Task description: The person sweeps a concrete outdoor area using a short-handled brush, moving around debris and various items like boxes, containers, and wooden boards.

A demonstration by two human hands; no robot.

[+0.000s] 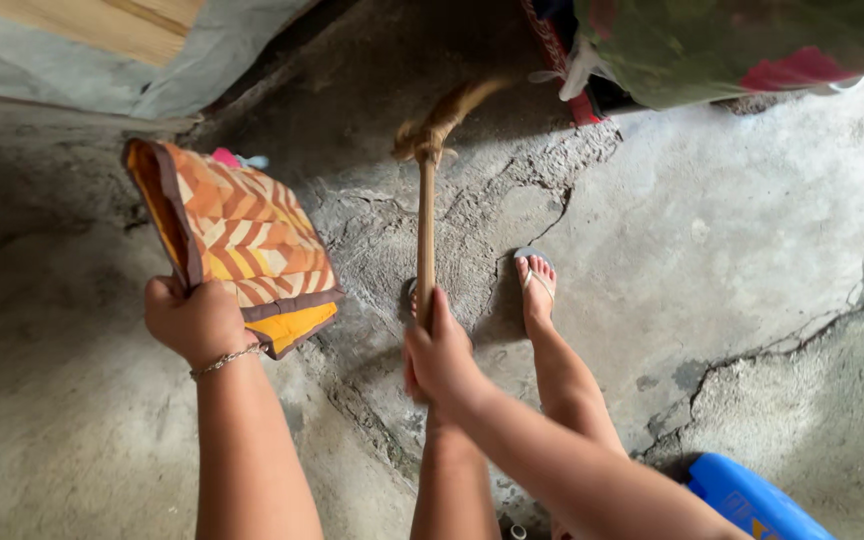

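Two bare hands work above a cracked concrete floor (752, 230), seen from a head-worn camera looking straight down. The left hand (192, 320), a thin chain bracelet (224, 361) at its wrist, has its fingers clenched on the lower corner of a folded quilted cloth (237, 235) in orange, brown and cream zigzags with a brown border; the cloth is lifted clear of the floor, its upper edge tilted toward a pale covered bundle (102, 50) at the top left corner. The right hand (439, 355) grips the lower end of a slim wooden broom handle (426, 235), fingers wrapped tight round it, and the handle runs straight away from the person to a blurred tuft of straw bristles (447, 115) near the shadowed top edge. Just beside the handle stands a foot in a pale flip-flop (535, 285). Piled fabric in green and red (712, 45) overhangs the top right edge, and a blue plastic object (752, 500) sits at the bottom right corner. Bare floor lies open on the right side and along the left edge
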